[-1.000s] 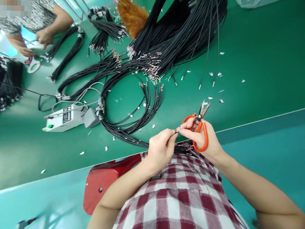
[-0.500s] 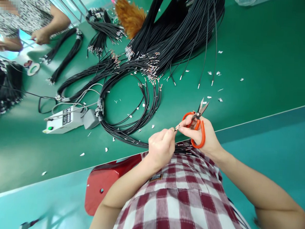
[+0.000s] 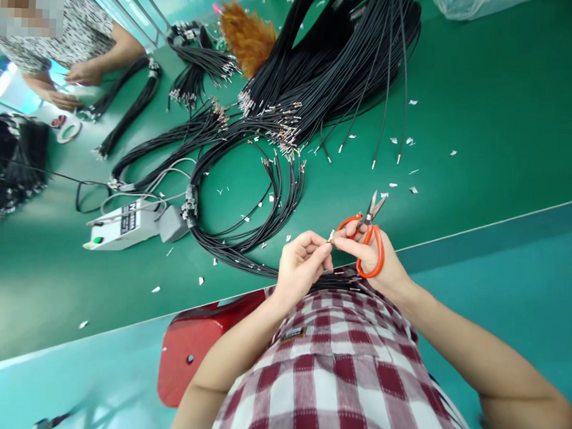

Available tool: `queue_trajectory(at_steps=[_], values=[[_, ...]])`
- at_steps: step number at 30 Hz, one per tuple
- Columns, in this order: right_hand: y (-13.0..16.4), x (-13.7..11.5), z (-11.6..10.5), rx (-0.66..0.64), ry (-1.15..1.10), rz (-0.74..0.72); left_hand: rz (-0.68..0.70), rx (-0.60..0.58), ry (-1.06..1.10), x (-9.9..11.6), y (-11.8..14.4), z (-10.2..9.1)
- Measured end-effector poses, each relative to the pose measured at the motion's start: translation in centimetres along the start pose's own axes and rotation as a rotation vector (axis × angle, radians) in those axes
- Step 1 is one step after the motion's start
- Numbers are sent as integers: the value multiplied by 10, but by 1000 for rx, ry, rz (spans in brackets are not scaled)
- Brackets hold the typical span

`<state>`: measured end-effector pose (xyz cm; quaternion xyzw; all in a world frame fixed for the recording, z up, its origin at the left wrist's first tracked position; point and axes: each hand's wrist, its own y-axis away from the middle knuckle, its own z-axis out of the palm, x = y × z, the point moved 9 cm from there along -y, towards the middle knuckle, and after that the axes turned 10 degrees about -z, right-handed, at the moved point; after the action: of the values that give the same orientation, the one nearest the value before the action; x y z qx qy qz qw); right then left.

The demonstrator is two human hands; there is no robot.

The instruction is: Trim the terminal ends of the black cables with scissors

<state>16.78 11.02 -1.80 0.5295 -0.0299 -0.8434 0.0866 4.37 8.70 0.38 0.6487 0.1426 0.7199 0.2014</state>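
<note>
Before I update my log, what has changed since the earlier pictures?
The left hand has uncurled from a fist; a pale piece shows more plainly where its fingertips meet the right hand. The co-worker's hands are close together again. Unchanged: the orange scissors in the right hand, blades apart, and the looped black cables.

Nothing is reading clearly as a word or number. Left of the frame, below mid-height: a whitish box (image 3: 111, 234) is bearing a dark label (image 3: 131, 216). Pale lettering is showing there, bolder towards the top, finer lines beneath; all of it is blurring too much to be spelled out. Lower centre: a small patch (image 3: 294, 333) is sitting on the checked apron (image 3: 331, 379), dark with a brownish edge. Pale marks are crossing it, possibly lettering, but they are staying too small to decipher.
</note>
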Motion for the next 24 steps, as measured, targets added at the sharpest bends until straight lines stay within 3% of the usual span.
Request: queue_trajectory(at_steps=[9,17,24], values=[[-5,-9,3,19,20,1,110,17,-66,0,4,0],[-8,-8,-1,-94,88,19,280,109,-287,11,9,-3],[-11,-20,1,-80,148,-57,492,226,-545,26,18,1]])
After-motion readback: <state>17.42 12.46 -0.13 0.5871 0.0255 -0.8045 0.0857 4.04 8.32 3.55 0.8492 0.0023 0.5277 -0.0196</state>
